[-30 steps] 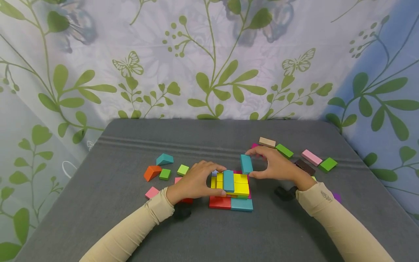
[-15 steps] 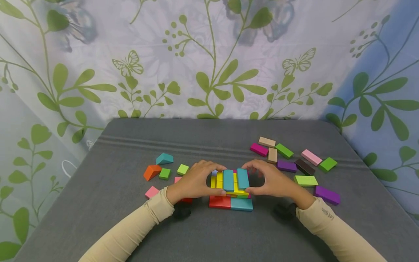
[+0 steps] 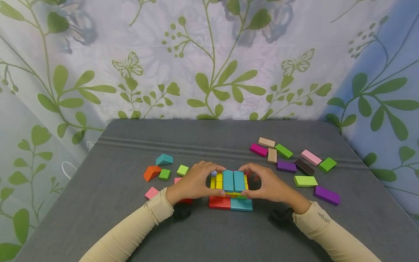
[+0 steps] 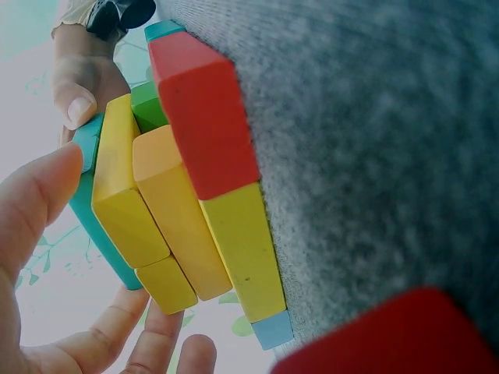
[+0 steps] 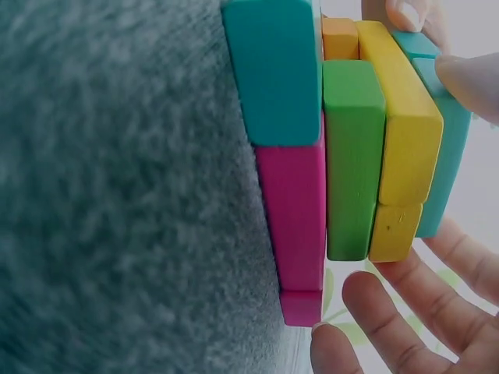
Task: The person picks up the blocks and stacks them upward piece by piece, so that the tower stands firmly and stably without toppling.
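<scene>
Two teal blocks lie side by side on top of a layered stack, the left teal block [image 3: 228,181] and the right teal block [image 3: 239,181]. My left hand [image 3: 195,181] pinches the left one by its near and far ends. On the other side, my right hand [image 3: 268,183] grips the right one between thumb and fingers. Beneath them is a layer of yellow blocks [image 4: 125,187]. Lower down come an orange block [image 4: 175,210] and a green block [image 5: 355,171]. The bottom layer shows a red block [image 3: 219,202], a teal base block [image 3: 241,204] and a magenta block [image 5: 292,218].
Left of the stack lie an orange wedge [image 3: 152,173], a teal triangle [image 3: 164,159], a green cube [image 3: 164,174] and pink pieces. Several blocks are scattered at the right, including a purple block [image 3: 327,195] and a dark brown block [image 3: 304,167]. A patterned curtain [image 3: 183,80] stands behind the grey table.
My right hand has brought its teal block down from the right onto the yellow layer, then left against the other teal block. My left hand has stayed in place.
</scene>
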